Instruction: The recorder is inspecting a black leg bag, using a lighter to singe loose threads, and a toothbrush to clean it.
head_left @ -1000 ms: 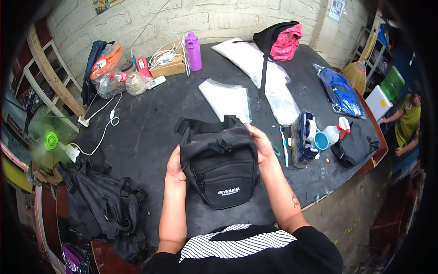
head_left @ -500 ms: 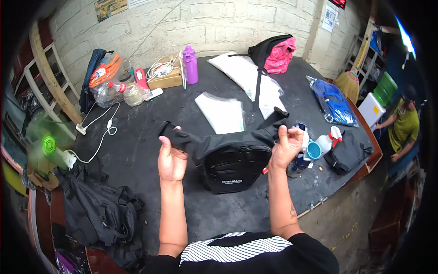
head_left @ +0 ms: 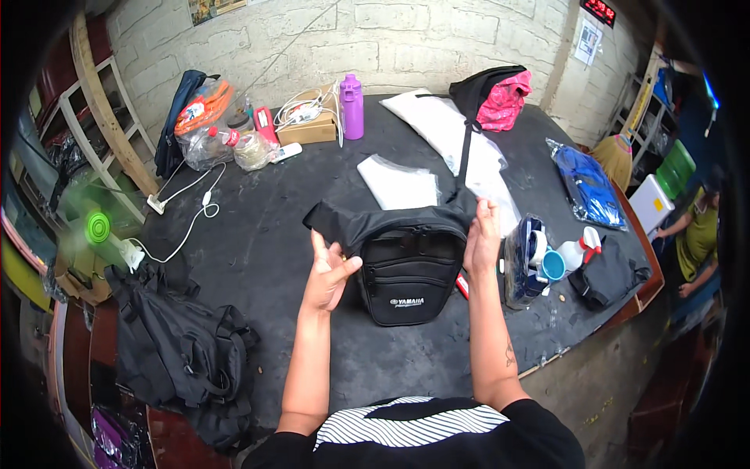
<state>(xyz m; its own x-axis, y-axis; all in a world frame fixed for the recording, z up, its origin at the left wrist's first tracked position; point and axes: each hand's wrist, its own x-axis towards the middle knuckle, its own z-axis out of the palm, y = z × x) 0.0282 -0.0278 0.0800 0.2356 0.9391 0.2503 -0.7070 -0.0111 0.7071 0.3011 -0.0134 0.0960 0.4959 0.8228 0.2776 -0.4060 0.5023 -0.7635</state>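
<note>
A black waist bag [head_left: 412, 277] with zipped front pockets stands upright in front of me at the middle of the table. My left hand [head_left: 330, 277] is at its left side, fingers apart, with fingertips against the bag's side flap and the thumb pointing at the front. On the other side my right hand [head_left: 483, 241] is closed at the right edge, its fingers pointing up and the bag's side between them; the thumb is mostly hidden. Behind the bag lies a clear plastic packet with white contents [head_left: 400, 181]. A small red object [head_left: 463, 285] peeks out beside the bag's right side.
Black backpacks [head_left: 183, 344] lie at the left. A purple bottle [head_left: 352, 109], cardboard box [head_left: 316, 127] and white cable [head_left: 205, 205] are farther back. At right sit a spray bottle [head_left: 576, 252], blue cup [head_left: 552, 266], black pouch [head_left: 609, 273] and blue packet [head_left: 587, 187]. A person [head_left: 694, 238] stands beyond.
The bag's front has turned to face me more upright. My left hand has slid down from the strap end toward the bag's side; my right hand has moved in against the right edge.
</note>
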